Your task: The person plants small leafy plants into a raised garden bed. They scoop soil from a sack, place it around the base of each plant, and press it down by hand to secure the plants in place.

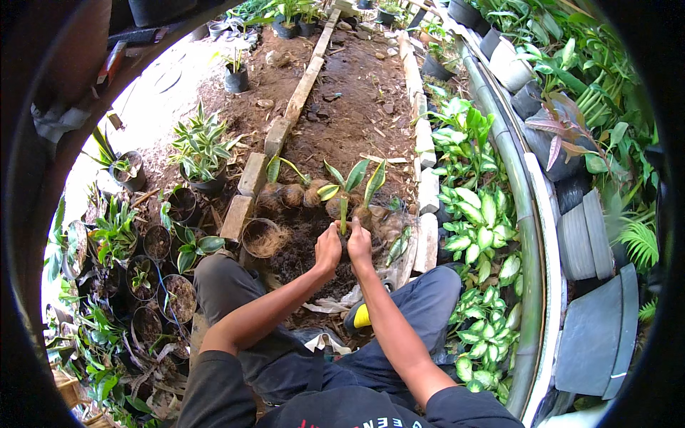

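Observation:
My left hand (pixel 328 247) and my right hand (pixel 359 245) meet in front of me, fingertips pinching the lower green stem of a small leafy plant (pixel 343 211) from both sides. The plant stands upright; its base is hidden by my hands. Dark loose soil (pixel 291 262) lies below and left of them. Beyond runs a row of coconut-fibre root balls (pixel 292 196), some bearing yellow-edged snake plant leaves (pixel 375 182). A round pot with brown coir fibre (pixel 267 238) sits left of my left hand. Right of my right hand lies a variegated leaf (pixel 398 246).
Concrete blocks (pixel 253 174) edge the dirt bed on the left, pale blocks (pixel 428 191) on the right. Potted plants (pixel 158 243) crowd the left side. Leafy variegated plants (pixel 476 214), a bamboo pole (pixel 515 198) and large pots (pixel 594 331) line the right.

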`<state>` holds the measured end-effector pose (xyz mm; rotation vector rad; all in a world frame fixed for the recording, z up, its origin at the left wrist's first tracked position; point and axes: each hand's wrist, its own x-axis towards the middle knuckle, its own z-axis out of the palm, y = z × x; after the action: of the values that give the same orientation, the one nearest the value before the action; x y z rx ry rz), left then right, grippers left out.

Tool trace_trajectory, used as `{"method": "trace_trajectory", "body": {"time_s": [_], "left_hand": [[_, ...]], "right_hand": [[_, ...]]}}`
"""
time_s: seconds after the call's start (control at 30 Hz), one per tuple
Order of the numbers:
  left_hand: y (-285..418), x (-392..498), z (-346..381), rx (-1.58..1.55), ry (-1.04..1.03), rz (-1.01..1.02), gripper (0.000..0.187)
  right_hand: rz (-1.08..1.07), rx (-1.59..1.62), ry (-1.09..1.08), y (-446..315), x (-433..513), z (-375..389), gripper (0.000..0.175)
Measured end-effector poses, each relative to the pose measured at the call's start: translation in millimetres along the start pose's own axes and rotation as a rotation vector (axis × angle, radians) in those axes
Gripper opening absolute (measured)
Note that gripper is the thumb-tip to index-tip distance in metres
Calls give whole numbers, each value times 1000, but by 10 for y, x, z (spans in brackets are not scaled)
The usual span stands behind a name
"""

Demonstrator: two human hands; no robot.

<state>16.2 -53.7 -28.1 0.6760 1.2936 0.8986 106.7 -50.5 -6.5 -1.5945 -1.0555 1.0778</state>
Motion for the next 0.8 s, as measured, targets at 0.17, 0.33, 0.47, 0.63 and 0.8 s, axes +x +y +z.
{"method": "trace_trajectory", "body": {"time_s": [0.17, 0.33, 0.47, 0.63, 0.8], "left_hand": [[108, -64, 96, 94, 87, -99, 71], [304, -7, 112, 193, -80, 60, 85], [409, -184, 24, 662, -56, 586, 78], [396, -255, 65, 808, -127, 1293, 48], [224, -233, 167, 747, -60, 1290, 32]], "right_hand": [[265, 180, 30, 175, 8, -99, 48], [602, 810, -312, 255, 228, -384, 41], [634, 949, -342, 296, 362, -494, 45], [569, 1022, -455, 429, 275, -469, 40], [569, 1034, -437, 636, 265, -521, 33]]}}
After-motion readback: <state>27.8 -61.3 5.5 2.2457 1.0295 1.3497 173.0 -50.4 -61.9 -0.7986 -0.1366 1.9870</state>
